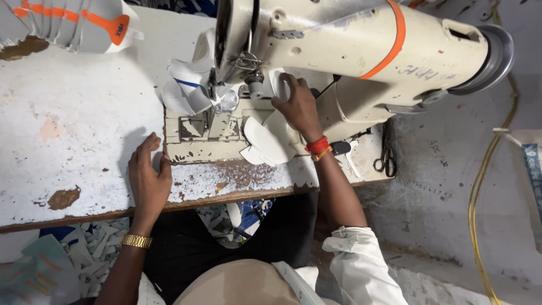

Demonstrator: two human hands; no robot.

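- White pieces (pixel 265 141) of stiff cut material lie fanned on the machine bed (pixel 195 148), at about 5 o'clock from the needle (pixel 215 93).
- Right hand (pixel 296 107) rests on the top end of that fan, at 3 o'clock from the needle, its fingers curled over the upper edge of a piece and pressing it down; whether they pinch it or only pin it flat I cannot tell, since the machine arm (pixel 350 39) shades the fingertips.
- Left hand (pixel 148 175) lies flat on the table (pixel 73 124) at 8 o'clock from the needle, fingers spread and loosely open, holding nothing, its fingertips touching the bed's left edge.
- Long axis of the fan runs from 7 o'clock up to 1 o'clock, its upper end beneath the right hand's fingers; the needle lies to that hand's left, so the right hand is clearly the nearer one to the pieces.
- Another white piece with a blue stripe (pixel 186 90) sits curled at the needle's 9 o'clock side, past the foot.
- Scissors (pixel 385 161) lie on the table at 4 o'clock, well apart from both hands.
- Orange-striped stack (pixel 73 22) lies at the far 10 o'clock corner.
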